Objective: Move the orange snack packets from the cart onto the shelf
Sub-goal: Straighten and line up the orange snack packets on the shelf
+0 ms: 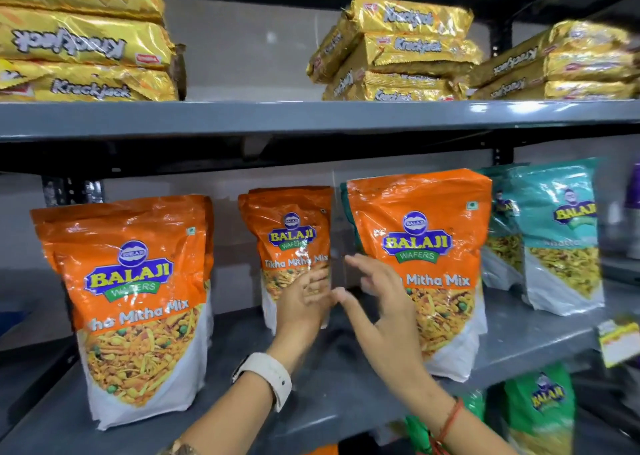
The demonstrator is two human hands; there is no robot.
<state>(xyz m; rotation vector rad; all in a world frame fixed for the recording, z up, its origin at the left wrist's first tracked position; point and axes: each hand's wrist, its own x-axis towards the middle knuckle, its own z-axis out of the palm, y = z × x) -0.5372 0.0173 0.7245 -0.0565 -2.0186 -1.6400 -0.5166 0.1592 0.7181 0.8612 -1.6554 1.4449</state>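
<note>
On the grey shelf (346, 395), three groups of orange snack packets stand upright: one near the left front edge (138, 302), one further back at the middle (291, 236), and one towards the right (426, 246), just beside teal packets (561, 232). Gold biscuit packs (398, 49) are stacked on the shelf above. The left hand (304, 302) and right hand (384, 316), fingers spread and released, hover between the middle and right packets, grasping nothing.
</note>
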